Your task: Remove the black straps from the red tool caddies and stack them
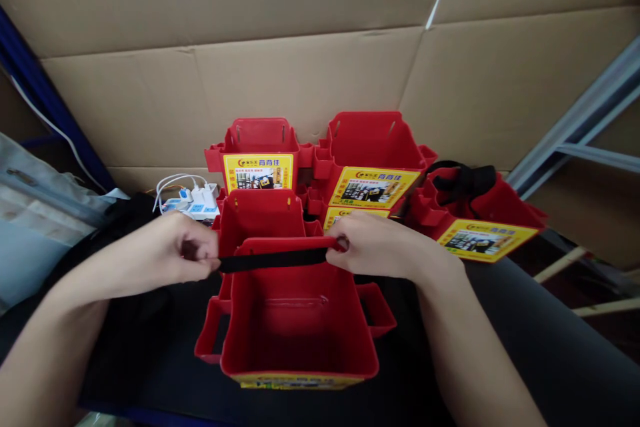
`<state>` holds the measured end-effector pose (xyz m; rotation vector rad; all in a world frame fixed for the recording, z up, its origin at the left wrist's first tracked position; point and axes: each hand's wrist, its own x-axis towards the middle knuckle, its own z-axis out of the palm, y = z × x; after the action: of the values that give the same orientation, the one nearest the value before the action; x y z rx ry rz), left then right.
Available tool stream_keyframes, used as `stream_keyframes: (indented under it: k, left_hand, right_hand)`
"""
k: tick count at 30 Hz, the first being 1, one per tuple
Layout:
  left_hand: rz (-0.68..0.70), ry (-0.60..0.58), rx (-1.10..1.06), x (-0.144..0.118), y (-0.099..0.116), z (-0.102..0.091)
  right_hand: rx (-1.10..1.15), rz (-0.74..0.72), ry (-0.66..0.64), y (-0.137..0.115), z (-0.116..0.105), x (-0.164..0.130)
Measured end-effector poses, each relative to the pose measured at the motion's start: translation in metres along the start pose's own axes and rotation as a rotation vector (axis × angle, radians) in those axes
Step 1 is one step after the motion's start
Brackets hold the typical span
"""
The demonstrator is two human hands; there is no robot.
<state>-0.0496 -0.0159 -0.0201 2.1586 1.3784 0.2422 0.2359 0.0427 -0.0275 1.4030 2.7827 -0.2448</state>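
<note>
A black strap [273, 260] is stretched level between my two hands, across the back wall of the nearest red plastic tool box [300, 333]. My left hand [193, 248] pinches one end of it, thumb against curled fingers. At the other end, my right hand [367, 243] grips the strap beside the box's back rim. This box has open side pockets, and a yellow label [300, 382] partly shows on its front. Just behind it stands another red box [263, 217] with slots in its upper back wall.
More red boxes with yellow labels stand behind, at the back left [260, 137] and back centre [373, 137]. A tilted red box [520, 203] on the right has black straps [463, 180] in it. Power strips [203, 200] with cables lie left. Cardboard [300, 93] walls the back.
</note>
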Motion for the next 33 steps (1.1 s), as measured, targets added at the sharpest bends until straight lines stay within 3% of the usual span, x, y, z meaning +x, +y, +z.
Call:
stream_keyframes:
  k: [4,13,18,21,23,24,25,27,30,33]
  left_hand:
    - [-0.178,0.132,0.051,-0.020,-0.002,-0.011]
    - [-0.359,0.409,0.327,-0.031,0.000,-0.014]
    - [-0.264,0.560,0.357,-0.028,0.001,-0.019]
    - [-0.277,0.754,0.505,-0.017,0.008,-0.013]
    - [-0.109,0.882,0.525,-0.005,0.021,0.004]
    - [0.044,0.903,0.480,0.003,0.030,0.016]
    - [0.198,0.851,0.417,0.011,0.040,0.029]
    - [0.339,0.619,0.423,0.028,0.061,0.054]
    - [0.268,0.480,0.589,0.049,0.081,0.078]
    - [0.109,0.398,0.682,0.058,0.088,0.083]
  right_hand:
    - [-0.007,0.042,0.003,0.000,0.001,-0.001]
    - [-0.077,0.055,0.000,0.004,0.008,0.001]
    - [0.050,-0.211,0.140,0.002,0.000,-0.010]
    - [0.073,-0.230,0.160,0.006,-0.003,-0.017]
    - [0.075,-0.207,0.157,0.009,-0.004,-0.017]
    - [0.079,-0.202,0.155,0.010,-0.005,-0.017]
    - [0.086,-0.205,0.151,0.010,-0.005,-0.016]
    - [0.095,-0.214,0.146,0.009,-0.006,-0.014]
    - [0.097,-0.217,0.160,0.006,-0.006,-0.013]
    - [0.106,-0.228,0.166,0.003,-0.006,-0.013]
